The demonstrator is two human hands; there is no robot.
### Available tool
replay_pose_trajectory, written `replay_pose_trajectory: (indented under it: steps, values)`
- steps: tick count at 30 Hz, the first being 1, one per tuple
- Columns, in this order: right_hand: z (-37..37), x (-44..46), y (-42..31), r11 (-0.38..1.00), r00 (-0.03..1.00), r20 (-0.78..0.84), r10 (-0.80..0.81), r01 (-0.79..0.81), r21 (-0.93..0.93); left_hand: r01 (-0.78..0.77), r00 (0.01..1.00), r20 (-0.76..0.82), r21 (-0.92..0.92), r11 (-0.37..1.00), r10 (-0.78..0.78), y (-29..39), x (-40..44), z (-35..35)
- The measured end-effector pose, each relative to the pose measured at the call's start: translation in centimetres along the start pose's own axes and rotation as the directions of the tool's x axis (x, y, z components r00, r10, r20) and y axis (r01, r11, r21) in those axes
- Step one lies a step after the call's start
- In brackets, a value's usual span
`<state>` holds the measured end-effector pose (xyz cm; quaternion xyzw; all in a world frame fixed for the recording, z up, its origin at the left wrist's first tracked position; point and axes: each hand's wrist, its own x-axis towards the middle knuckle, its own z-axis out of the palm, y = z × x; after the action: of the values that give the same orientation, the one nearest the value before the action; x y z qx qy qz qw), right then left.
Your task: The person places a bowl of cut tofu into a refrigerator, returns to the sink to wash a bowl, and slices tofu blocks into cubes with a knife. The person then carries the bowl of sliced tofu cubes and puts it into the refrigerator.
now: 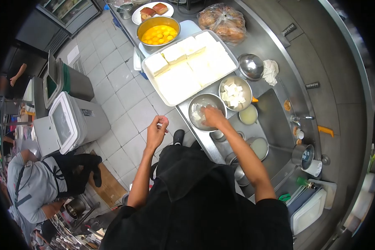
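My right hand (pixel 212 117) reaches down into a steel bowl (pixel 191 104) at the counter edge. Pale wet pieces (pixel 197 115) lie in that bowl beside my fingertips, which are partly hidden. My left hand (pixel 157 128) hangs over the floor with its fingers curled in, and nothing shows in it. Next to the first bowl, a second steel bowl (pixel 248 91) holds white cubes that look like tofu (pixel 233 95). Behind both bowls, a white tray (pixel 171 103) carries large white blocks, likely tofu (pixel 179 79).
A pot (pixel 177 36) of egg yolks stands beyond the tray, near a plate (pixel 134 17) of browned meat and a bagged brown food (pixel 221 21). Right lies a sink (pixel 279 112) with bowls of cloudy liquid (pixel 259 148). Left are bins (pixel 81 121) and a co-worker (pixel 41 183).
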<state>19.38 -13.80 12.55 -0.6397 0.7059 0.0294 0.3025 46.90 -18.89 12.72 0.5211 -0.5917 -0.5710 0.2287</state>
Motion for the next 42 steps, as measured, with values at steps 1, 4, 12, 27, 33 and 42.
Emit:
replay_pose_trajectory:
  steps: [1, 4, 12, 27, 33, 42]
  values:
    - [0.4, -0.3, -0.2, 1.0, 1.0, -0.015, 0.013, -0.012, 0.027, 0.0, 1.0, 0.023, -0.001, 1.0, 0.0, 0.1, -0.1, 0.2]
    - [1.9, 0.1, 0.9, 0.995, 0.999, -0.023, 0.035, -0.033, 0.093, -0.011, 0.999, 0.049, -0.005, 1.0, 0.011, 0.1, 0.3, 0.7]
    - [2.4, 1.5, 1.1, 0.9, 0.998, -0.018, -0.06, 0.062, 0.431, -0.011, 0.996, 0.089, -0.004, 1.0, 0.011, 1.0, 0.4, 0.8]
    - [3.8, 3.1, -1.7, 0.215, 0.879, 0.259, 0.401, -0.366, 0.906, 0.022, 0.994, 0.105, -0.045, 0.999, -0.018, 0.4, -0.3, 1.2]
    - [3.4, 3.9, -1.1, -0.062, 0.887, 0.388, 0.251, -0.385, 0.921, 0.036, 0.994, 0.103, -0.046, 0.998, -0.032, 0.7, -0.4, 1.7]
    - [3.5, 4.6, -1.7, -0.183, 0.86, 0.39, 0.33, -0.347, 0.92, 0.022, 0.993, 0.115, -0.036, 0.999, -0.018, 1.1, 0.0, 1.9]
